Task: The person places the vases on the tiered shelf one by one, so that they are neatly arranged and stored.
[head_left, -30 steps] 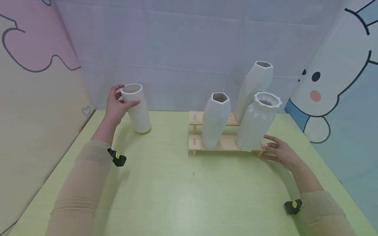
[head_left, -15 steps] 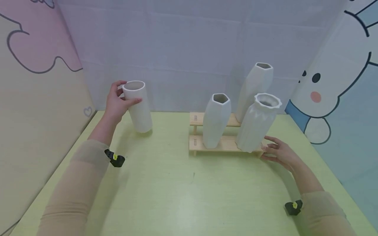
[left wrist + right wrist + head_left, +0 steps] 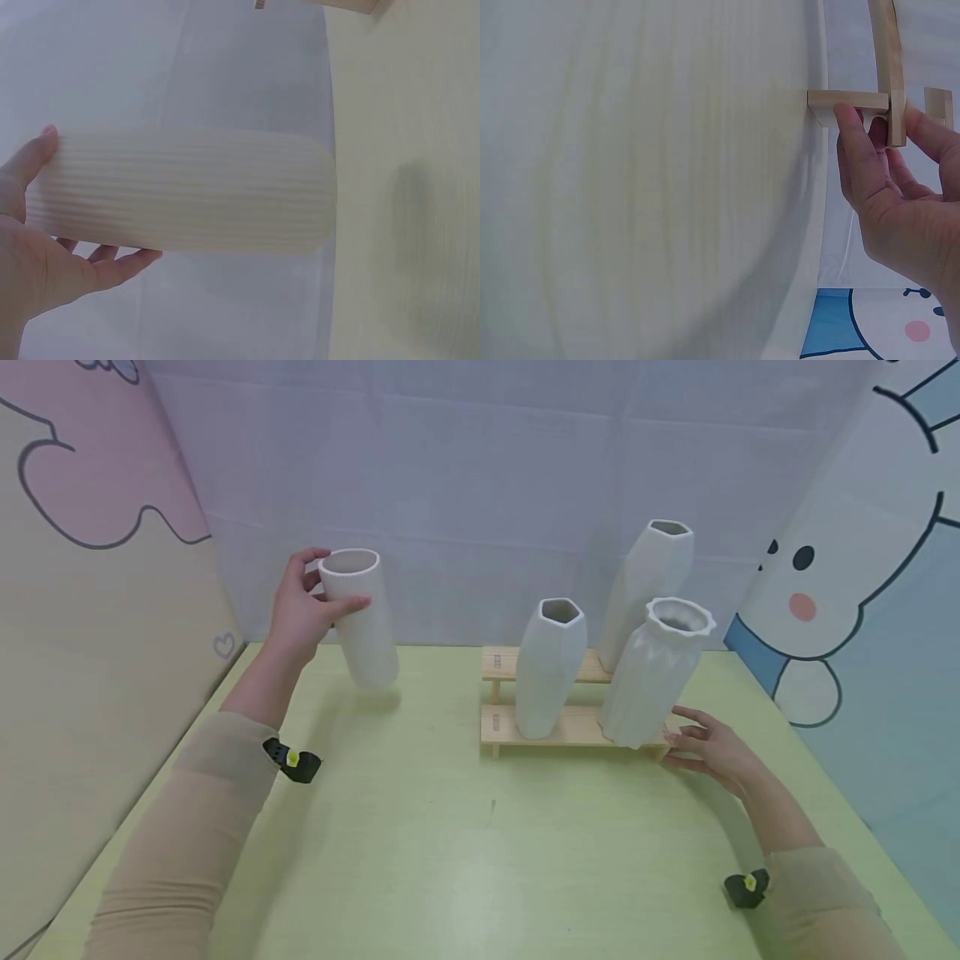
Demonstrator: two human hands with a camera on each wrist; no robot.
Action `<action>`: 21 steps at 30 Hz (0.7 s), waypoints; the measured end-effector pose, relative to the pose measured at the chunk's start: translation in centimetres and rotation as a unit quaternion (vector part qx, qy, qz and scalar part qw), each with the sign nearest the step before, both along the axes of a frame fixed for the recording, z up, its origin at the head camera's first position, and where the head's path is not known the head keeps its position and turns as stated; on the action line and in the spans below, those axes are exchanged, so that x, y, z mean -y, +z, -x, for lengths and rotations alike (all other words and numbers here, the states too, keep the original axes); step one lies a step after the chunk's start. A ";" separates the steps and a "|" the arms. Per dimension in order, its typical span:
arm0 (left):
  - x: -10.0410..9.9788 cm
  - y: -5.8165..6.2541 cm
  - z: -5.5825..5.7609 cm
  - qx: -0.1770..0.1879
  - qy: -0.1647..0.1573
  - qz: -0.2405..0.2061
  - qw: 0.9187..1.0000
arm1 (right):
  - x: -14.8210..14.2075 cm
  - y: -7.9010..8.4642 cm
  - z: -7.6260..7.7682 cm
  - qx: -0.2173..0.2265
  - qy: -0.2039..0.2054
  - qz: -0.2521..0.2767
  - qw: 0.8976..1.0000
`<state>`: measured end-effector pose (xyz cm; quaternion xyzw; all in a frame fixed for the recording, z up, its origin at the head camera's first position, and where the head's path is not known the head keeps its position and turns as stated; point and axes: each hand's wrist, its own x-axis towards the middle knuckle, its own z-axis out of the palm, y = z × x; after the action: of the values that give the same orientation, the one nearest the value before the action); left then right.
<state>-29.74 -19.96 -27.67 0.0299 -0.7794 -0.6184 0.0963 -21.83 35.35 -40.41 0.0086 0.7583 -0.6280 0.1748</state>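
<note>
My left hand (image 3: 296, 610) grips a white cylindrical vase (image 3: 367, 639) near its rim, thumb on the front and fingers behind. The vase is raised above the table, its shadow below it; in the left wrist view its side (image 3: 187, 191) shows fine ribs. On the right, my right hand (image 3: 712, 750) holds the right end of a two-step wooden stand (image 3: 577, 724); in the right wrist view, thumb and fingers pinch the wood (image 3: 847, 100) at a leg. The lower step bears a faceted white vase (image 3: 551, 672) and a ruffled-rim white vase (image 3: 648, 685).
A tall faceted white vase (image 3: 652, 568) stands on the stand's upper step, partly hidden by the ruffled one. Behind the pale green table (image 3: 450, 835) hangs a plain cloth backdrop (image 3: 450, 485). Cartoon-printed panels (image 3: 862, 593) border both sides.
The left hand has lifted the cylindrical vase off the table and carried it slightly right. The right hand and the stand have stayed in place.
</note>
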 end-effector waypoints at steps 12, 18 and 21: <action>-1.8 2.6 -0.9 -0.004 -0.021 0.000 1.000 | -0.2 -0.2 0.1 -0.003 0.001 -0.011 1.000; -2.9 3.6 -1.3 -0.012 -0.029 -0.010 0.999 | -0.3 -0.4 0.2 -0.005 0.006 -0.017 1.000; -3.5 4.2 -1.5 -0.017 -0.034 -0.015 0.999 | -0.3 -0.5 0.3 -0.005 0.006 -0.019 1.000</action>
<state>-28.27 -16.51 -23.48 -0.0057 -0.7690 -0.6331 0.0881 -22.09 35.63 -40.93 0.0043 0.7707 -0.6128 0.1748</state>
